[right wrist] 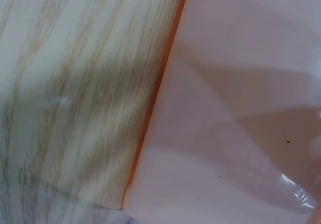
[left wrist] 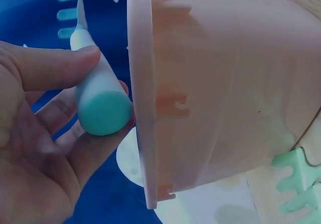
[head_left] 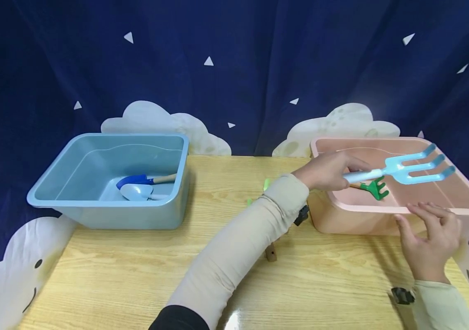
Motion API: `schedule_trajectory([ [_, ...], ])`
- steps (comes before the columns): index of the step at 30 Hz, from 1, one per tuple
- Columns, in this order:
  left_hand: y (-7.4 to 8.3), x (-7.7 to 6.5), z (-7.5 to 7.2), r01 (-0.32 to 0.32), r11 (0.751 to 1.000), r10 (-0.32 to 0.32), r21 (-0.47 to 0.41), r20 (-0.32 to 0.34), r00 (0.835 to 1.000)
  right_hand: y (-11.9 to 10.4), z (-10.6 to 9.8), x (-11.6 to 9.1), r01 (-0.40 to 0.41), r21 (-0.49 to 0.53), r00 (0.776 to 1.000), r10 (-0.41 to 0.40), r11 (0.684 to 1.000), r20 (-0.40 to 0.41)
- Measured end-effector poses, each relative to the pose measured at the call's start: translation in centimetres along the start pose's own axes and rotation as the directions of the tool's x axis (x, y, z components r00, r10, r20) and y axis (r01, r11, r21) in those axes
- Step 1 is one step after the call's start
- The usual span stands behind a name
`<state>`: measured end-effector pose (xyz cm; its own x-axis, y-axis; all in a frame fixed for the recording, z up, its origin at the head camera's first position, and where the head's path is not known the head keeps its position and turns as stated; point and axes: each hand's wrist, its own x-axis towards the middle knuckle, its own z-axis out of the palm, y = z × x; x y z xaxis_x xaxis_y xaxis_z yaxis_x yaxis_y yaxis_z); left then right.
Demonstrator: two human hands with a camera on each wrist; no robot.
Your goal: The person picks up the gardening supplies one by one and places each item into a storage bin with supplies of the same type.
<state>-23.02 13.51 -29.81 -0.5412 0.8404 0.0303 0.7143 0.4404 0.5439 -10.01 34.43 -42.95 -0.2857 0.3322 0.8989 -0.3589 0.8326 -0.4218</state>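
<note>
My left hand (head_left: 328,170) holds a light blue garden hand fork (head_left: 409,169) by its handle, above the pink bin (head_left: 399,210). In the left wrist view, thumb and fingers surround the white handle (left wrist: 95,73) near its teal end, close beside the bin's rim. My right hand (head_left: 432,238) is at the bin's front rim, fingertips touching it and thumb by the outer wall. Inside the pink bin lies a small green rake (head_left: 376,188), its handle partly hidden. The right wrist view shows the bin's wall (right wrist: 225,133) but no hand.
A blue bin (head_left: 110,204) stands at the left, holding a dark blue trowel (head_left: 135,180) and a light blue scoop (head_left: 136,192). Beneath the left forearm, a pale green toothed tool (left wrist: 296,174) lies on the wooden table (head_left: 135,275), mostly hidden. A dark curtain (head_left: 242,68) hangs behind.
</note>
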Motion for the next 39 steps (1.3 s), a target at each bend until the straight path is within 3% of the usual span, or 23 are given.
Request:
schedule_trajectory([
  [9, 0.0, 0.7, -0.1, 0.024, 0.999, -0.027, 0.046, 0.053, 0.998, 0.2, 0.0, -0.3, -0.007, 0.023, 1.0, 0.007, 1.0, 0.0],
  [15, -0.1, 0.9, -0.5, 0.036, 0.999, -0.036, 0.027, 0.025, 0.999, -0.1, 0.4, 0.1, 0.012, 0.036, 1.0, -0.012, 0.999, -0.007],
  [21, -0.3, 1.2, -1.0, 0.06, 0.996, -0.061, 0.069, 0.011, 0.998, 0.1, 0.5, 0.0, 0.007, 0.027, 1.0, -0.008, 1.0, 0.003],
  [28, -0.5, 1.7, -1.7, 0.048, 0.997, -0.047, 0.056, -0.011, 0.999, 0.2, 0.7, 0.0, -0.002, 0.029, 1.0, 0.002, 1.0, -0.001],
  [33, -0.4, 2.1, -1.2, 0.076, 0.988, -0.076, 0.131, -0.01, 0.997, 0.2, 0.7, 0.0, 0.006, 0.024, 1.0, -0.007, 1.0, 0.005],
  [39, 0.1, 2.5, -0.6, 0.101, 0.983, -0.102, 0.152, -0.001, 0.995, -0.1, 0.6, 0.2, 0.016, 0.037, 1.0, -0.016, 0.999, -0.011],
])
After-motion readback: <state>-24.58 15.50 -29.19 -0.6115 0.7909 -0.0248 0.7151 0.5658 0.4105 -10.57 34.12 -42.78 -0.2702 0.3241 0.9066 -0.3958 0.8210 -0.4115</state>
